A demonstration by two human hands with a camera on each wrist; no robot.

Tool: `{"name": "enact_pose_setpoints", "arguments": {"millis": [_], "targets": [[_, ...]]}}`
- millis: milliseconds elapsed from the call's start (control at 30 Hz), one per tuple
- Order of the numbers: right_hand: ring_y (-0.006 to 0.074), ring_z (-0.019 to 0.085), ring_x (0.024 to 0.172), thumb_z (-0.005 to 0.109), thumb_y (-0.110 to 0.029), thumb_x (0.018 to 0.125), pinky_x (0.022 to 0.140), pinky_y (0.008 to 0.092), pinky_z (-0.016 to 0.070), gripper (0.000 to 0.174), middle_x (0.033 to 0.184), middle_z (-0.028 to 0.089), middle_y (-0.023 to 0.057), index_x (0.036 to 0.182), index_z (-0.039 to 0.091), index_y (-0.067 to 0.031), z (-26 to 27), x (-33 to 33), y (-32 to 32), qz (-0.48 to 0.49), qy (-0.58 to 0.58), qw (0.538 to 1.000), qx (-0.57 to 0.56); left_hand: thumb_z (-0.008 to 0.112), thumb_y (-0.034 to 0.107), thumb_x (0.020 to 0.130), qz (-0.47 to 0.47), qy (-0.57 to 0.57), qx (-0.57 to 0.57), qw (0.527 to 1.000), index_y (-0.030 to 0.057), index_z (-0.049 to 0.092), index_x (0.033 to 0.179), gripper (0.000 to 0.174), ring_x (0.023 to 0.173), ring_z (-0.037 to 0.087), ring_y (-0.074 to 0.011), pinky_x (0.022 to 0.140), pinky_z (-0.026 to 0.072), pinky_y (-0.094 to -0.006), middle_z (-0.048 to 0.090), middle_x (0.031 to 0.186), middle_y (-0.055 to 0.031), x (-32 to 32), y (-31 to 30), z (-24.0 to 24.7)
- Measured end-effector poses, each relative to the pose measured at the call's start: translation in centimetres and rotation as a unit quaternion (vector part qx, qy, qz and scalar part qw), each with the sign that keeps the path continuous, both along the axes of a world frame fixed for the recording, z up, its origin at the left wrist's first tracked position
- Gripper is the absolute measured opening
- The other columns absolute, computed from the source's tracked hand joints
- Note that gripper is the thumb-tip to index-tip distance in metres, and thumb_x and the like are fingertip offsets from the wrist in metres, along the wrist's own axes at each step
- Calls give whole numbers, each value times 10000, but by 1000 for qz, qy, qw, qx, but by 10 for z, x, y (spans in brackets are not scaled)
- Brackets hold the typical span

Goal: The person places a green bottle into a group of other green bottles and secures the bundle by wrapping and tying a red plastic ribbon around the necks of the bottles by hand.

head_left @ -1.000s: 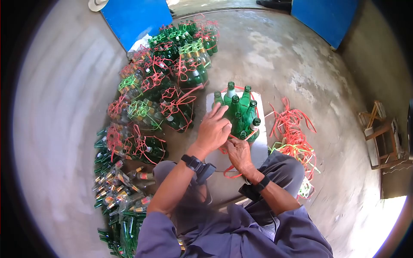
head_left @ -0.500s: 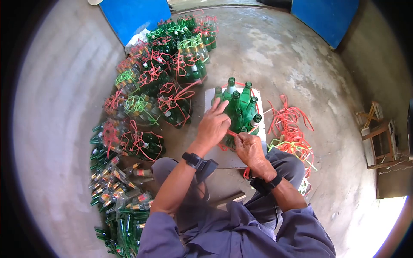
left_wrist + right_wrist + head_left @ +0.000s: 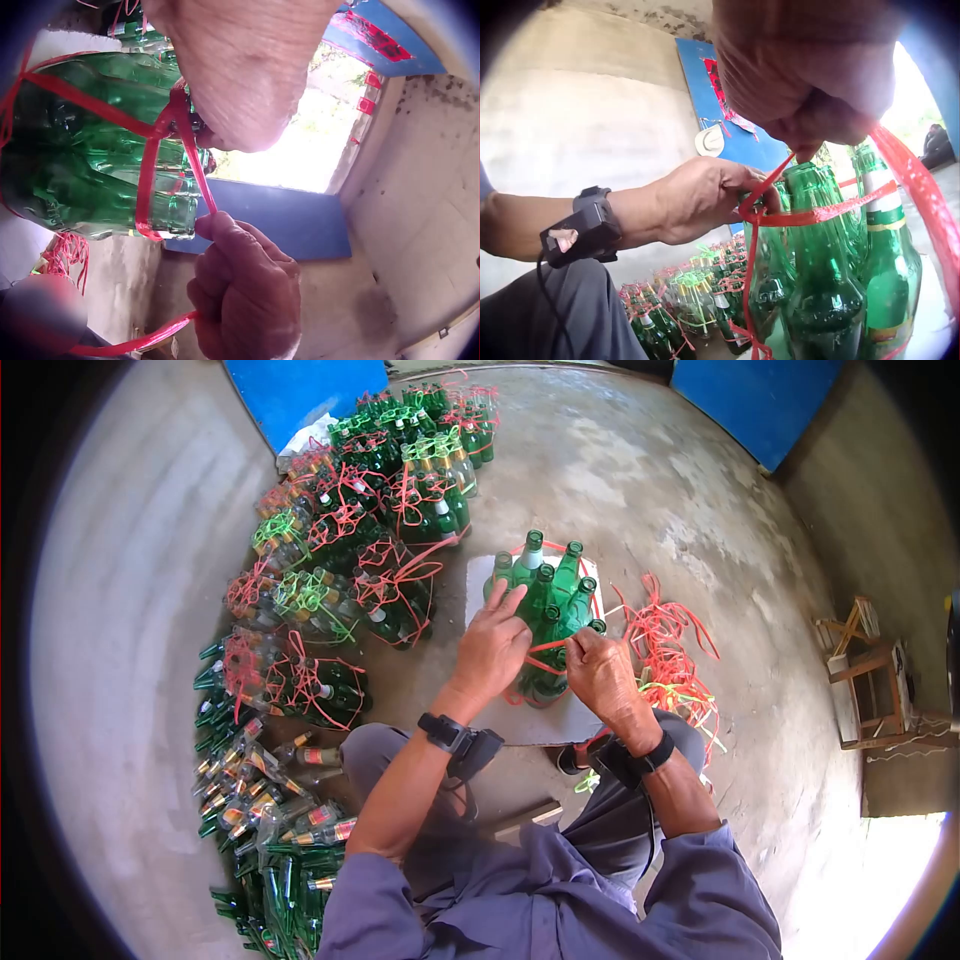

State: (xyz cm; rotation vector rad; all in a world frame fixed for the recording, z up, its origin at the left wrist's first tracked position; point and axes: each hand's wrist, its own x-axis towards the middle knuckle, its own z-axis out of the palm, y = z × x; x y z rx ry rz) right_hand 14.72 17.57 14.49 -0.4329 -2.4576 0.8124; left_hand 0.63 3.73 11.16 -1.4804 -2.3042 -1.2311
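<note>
A cluster of green glass bottles (image 3: 566,575) stands upright on a white board (image 3: 550,728) in the head view. A flat red plastic strap (image 3: 817,217) runs around their necks, with another loop lower around the bodies. My left hand (image 3: 490,645) is at the near left of the cluster, two fingers stretched over the bottle tops. In the right wrist view its thumb side holds the strap where the strands cross. On the near right, my right hand (image 3: 605,675) grips the strap's free length, drawn taut; its tail hangs below the fist in the left wrist view.
Many strapped bottle bundles (image 3: 385,585) line the floor to the left. Loose bottles (image 3: 255,790) lie in a heap nearer me. A tangle of red straps (image 3: 660,625) is right of the board. A wooden frame (image 3: 870,680) stands by the right wall.
My right hand has moved up and to the right from beside the left hand, drawing the strap out. The left hand has stayed at the bottle necks.
</note>
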Motion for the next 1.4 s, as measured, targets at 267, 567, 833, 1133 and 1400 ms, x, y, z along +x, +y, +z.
{"name": "enact_pose_setpoints", "arguments": {"millis": [267, 567, 833, 1133, 1400], "targets": [[454, 663, 683, 656, -120, 896, 628, 514, 527, 171, 713, 638, 273, 796, 661, 19, -28, 12, 12, -68, -20, 996, -57, 585, 145, 928, -21, -76, -21, 997, -16, 687, 871, 199, 1486, 357, -362, 1150, 377, -402, 540, 1481, -189, 2, -3, 2], [361, 685, 649, 665, -162, 909, 617, 434, 513, 239, 729, 654, 261, 817, 692, 57, -61, 23, 11, -101, -34, 987, -122, 555, 174, 942, -14, -91, -22, 996, -11, 688, 864, 241, 1494, 339, -371, 1166, 358, -399, 522, 1490, -214, 3, -1, 2], [178, 594, 572, 665, -170, 906, 585, 379, 474, 211, 617, 597, 168, 847, 725, 23, -101, 24, 26, -63, -37, 979, -193, 560, 162, 927, -21, -99, -9, 995, -3, 697, 884, 219, 1506, 304, -399, 1195, 321, -420, 510, 1495, -231, 3, 1, -5], [386, 714, 765, 612, -182, 850, 736, 469, 561, 201, 792, 717, 196, 905, 786, -100, -87, 10, 15, -105, -105, 976, -158, 622, 88, 886, -5, -29, 8, 1000, 51, 700, 889, 87, 1422, 415, -446, 1118, 402, -454, 559, 1460, -162, 4, 6, -10], [402, 691, 713, 623, -294, 936, 660, 462, 533, 282, 732, 667, 222, 861, 766, -64, -105, 5, 5, -143, -45, 969, -199, 663, 33, 824, 41, 164, -64, 983, 52, 714, 964, 151, 1284, 550, -428, 1025, 440, -523, 721, 1170, -141, 40, 4, 33]]}}
